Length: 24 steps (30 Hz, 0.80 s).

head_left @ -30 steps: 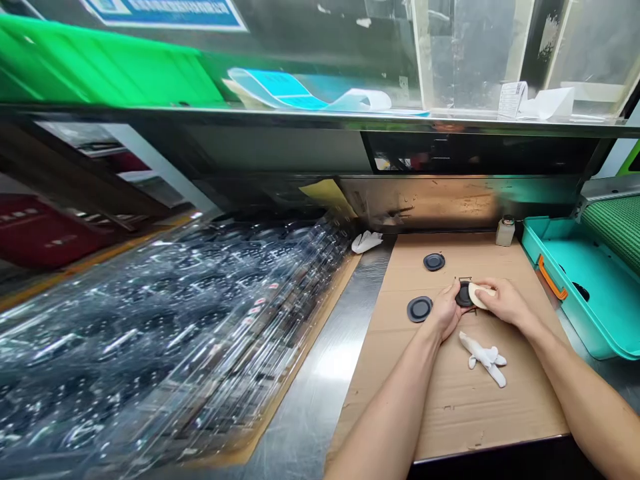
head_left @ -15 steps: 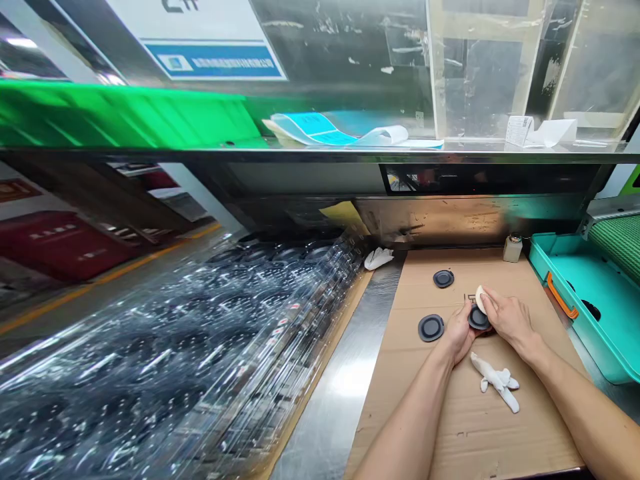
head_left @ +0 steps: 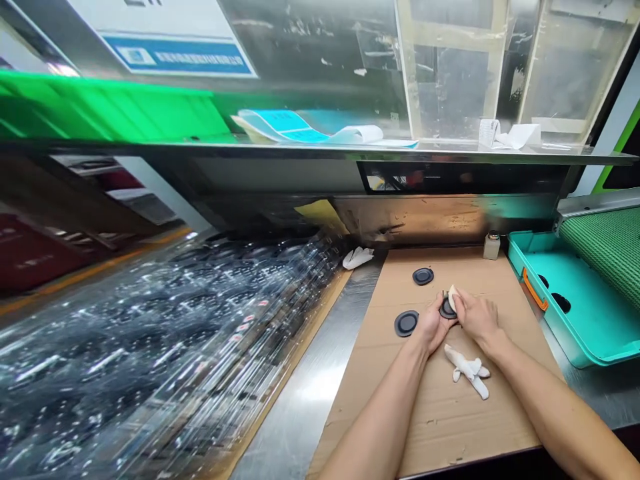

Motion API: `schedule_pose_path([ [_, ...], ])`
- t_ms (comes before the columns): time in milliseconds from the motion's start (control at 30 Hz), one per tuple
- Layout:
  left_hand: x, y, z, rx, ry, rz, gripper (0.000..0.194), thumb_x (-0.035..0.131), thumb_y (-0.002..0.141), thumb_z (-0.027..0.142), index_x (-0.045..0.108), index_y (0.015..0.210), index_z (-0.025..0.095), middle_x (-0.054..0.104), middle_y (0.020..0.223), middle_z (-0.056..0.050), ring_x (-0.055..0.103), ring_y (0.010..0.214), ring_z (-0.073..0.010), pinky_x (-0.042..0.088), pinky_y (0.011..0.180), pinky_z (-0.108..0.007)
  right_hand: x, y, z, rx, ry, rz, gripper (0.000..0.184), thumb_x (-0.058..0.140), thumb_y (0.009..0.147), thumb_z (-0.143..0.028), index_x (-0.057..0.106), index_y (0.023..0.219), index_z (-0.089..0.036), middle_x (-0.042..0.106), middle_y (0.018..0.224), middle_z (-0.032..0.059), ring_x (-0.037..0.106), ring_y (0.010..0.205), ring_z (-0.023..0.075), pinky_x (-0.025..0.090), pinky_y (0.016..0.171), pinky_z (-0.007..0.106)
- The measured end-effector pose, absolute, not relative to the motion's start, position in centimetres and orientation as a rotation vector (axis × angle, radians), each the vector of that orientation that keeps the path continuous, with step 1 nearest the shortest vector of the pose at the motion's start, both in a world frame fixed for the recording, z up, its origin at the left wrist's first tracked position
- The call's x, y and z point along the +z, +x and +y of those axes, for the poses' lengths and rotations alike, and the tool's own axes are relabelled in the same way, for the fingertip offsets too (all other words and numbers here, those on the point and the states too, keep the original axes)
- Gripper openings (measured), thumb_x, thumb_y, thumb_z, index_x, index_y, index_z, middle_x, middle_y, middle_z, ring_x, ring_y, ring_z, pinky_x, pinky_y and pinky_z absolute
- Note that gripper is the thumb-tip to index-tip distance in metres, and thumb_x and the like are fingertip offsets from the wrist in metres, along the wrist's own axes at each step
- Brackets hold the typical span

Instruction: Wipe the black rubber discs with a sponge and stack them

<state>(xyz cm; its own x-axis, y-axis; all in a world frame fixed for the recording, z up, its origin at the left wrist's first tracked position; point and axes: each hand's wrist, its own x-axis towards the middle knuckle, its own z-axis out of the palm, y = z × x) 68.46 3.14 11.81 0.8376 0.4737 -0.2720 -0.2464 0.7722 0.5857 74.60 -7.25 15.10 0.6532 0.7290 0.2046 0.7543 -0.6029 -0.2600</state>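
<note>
My left hand point(head_left: 431, 325) holds a round black disc-shaped part point(head_left: 447, 308) with a raised rim, just above the cardboard sheet point(head_left: 380, 373). Pinched in my right hand point(head_left: 476, 319) is a cream-coloured pad point(head_left: 452, 297), pressed against the disc's right side and covering part of it. Two similar black discs lie on the cardboard: one disc point(head_left: 423, 276) farther back, another disc point(head_left: 406, 323) left of my left hand. A white glove point(head_left: 468, 371) rests crumpled in front of my hands.
A small bottle point(head_left: 492, 246) stands at the cardboard's back right corner. Right of it sits a turquoise bin point(head_left: 595, 327) with black parts inside, beside a green conveyor belt point(head_left: 607, 240). Clear plastic trays point(head_left: 190, 347) of dark parts fill the left. A metal shelf point(head_left: 320, 152) spans overhead.
The camera view has turned right, so everything sits farther left. The pad has shifted from above the disc's upper edge down over its right side.
</note>
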Motion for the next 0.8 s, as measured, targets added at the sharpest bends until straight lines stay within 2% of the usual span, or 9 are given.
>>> schedule_pose_path([
  [167, 11.6, 68.4, 3.0, 0.435, 0.591, 0.414, 0.026, 0.049, 0.100, 0.027, 0.069, 0.099, 0.009, 0.075, 0.103, -0.018, 0.072, 0.103, -0.0257, 0.056, 0.098, -0.042, 15.1, 74.9, -7.4, -0.117, -2.496, -1.267, 0.043, 0.039, 0.103, -0.045, 0.056, 0.142, -0.037, 0.077, 0.100, 0.0073, 0.073, 0.090, 0.0249, 0.048, 0.073, 0.030],
  [267, 11.6, 68.5, 3.0, 0.436, 0.621, 0.444, 0.027, 0.046, 0.101, 0.026, 0.068, 0.099, 0.010, 0.075, 0.102, -0.017, 0.072, 0.100, -0.0247, 0.057, 0.095, -0.044, 14.8, 74.8, -7.6, -0.118, -2.553, -1.167, 0.045, 0.038, 0.103, -0.046, 0.056, 0.143, -0.034, 0.077, 0.100, 0.0096, 0.073, 0.087, 0.0254, 0.049, 0.072, 0.031],
  [367, 11.8, 68.5, 3.1, 0.427, 0.612, 0.431, 0.027, 0.046, 0.101, 0.024, 0.068, 0.100, 0.010, 0.075, 0.102, -0.017, 0.072, 0.101, -0.0232, 0.057, 0.096, -0.040, 14.4, 75.0, -7.6, -0.126, -2.486, -1.252, 0.045, 0.039, 0.103, -0.047, 0.055, 0.144, -0.036, 0.077, 0.102, 0.0077, 0.072, 0.089, 0.0239, 0.049, 0.074, 0.030],
  [533, 12.3, 67.8, 3.2, 0.381, 0.598, 0.430, 0.034, 0.040, 0.103, 0.030, 0.066, 0.102, 0.008, 0.073, 0.108, -0.021, 0.072, 0.101, -0.0262, 0.059, 0.087, -0.040, 14.6, 78.6, -8.7, -0.060, -2.569, -0.988, 0.044, 0.040, 0.103, -0.045, 0.058, 0.141, -0.033, 0.076, 0.106, 0.0090, 0.070, 0.095, 0.0247, 0.049, 0.080, 0.032],
  [600, 12.7, 67.5, 3.4, 0.357, 0.550, 0.426, 0.035, 0.040, 0.102, 0.033, 0.065, 0.103, 0.008, 0.072, 0.112, -0.023, 0.072, 0.102, -0.0281, 0.059, 0.083, -0.040, 15.3, 80.0, -9.5, -0.044, -2.552, -0.976, 0.042, 0.041, 0.102, -0.044, 0.063, 0.135, -0.030, 0.074, 0.109, 0.0095, 0.068, 0.100, 0.0255, 0.048, 0.083, 0.034],
  [700, 13.3, 67.1, 3.8, 0.352, 0.438, 0.376, 0.035, 0.038, 0.100, 0.033, 0.064, 0.104, 0.010, 0.071, 0.113, -0.023, 0.072, 0.101, -0.0308, 0.058, 0.079, -0.043, 16.9, 79.9, -10.3, -0.207, -2.486, -1.079, 0.036, 0.047, 0.099, -0.045, 0.070, 0.119, -0.025, 0.070, 0.113, 0.0117, 0.061, 0.109, 0.0276, 0.045, 0.090, 0.037],
  [767, 13.5, 67.0, 4.3, 0.364, 0.377, 0.346, 0.034, 0.037, 0.097, 0.028, 0.064, 0.106, 0.010, 0.071, 0.110, -0.022, 0.071, 0.101, -0.0312, 0.058, 0.079, -0.045, 17.9, 78.4, -10.6, -0.188, -2.358, -1.238, 0.030, 0.056, 0.095, -0.047, 0.072, 0.104, -0.023, 0.069, 0.108, 0.0095, 0.060, 0.104, 0.0245, 0.045, 0.087, 0.034],
  [800, 13.6, 67.0, 4.5, 0.370, 0.359, 0.338, 0.034, 0.037, 0.095, 0.026, 0.064, 0.107, 0.010, 0.071, 0.109, -0.022, 0.071, 0.102, -0.0311, 0.058, 0.080, -0.045, 18.3, 77.5, -10.7, -0.052, -2.275, -1.363, 0.027, 0.061, 0.091, -0.047, 0.071, 0.098, -0.023, 0.069, 0.101, 0.0067, 0.061, 0.095, 0.0212, 0.045, 0.082, 0.030],
])
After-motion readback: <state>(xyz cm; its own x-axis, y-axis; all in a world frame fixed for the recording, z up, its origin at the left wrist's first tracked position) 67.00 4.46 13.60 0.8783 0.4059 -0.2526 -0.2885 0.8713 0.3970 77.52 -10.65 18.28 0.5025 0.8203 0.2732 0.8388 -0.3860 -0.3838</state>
